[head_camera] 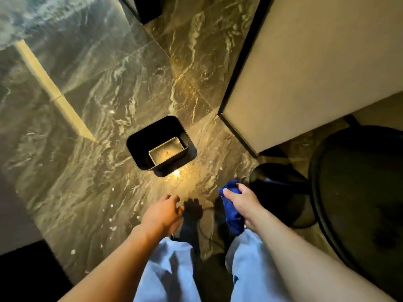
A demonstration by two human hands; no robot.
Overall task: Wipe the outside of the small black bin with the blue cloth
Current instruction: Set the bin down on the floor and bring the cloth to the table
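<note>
The small black bin (144, 147) stands upright on the marble floor, its mouth open toward me and its pale bottom visible inside. Below it, nearer to me, my left hand (163, 214) hangs over the floor with its fingers loosely apart and nothing in it. To the right, my right hand (242, 203) grips the bunched blue cloth (232, 212), which hangs down over my leg. Both hands are well short of the bin and touch nothing on it.
A beige cabinet with a dark edge (305, 79) rises right of the bin. A round black table (359, 192) and its black base (277, 184) stand at the right, close to my right hand. The glossy marble floor (98, 105) spreads left; small white specks lie on it.
</note>
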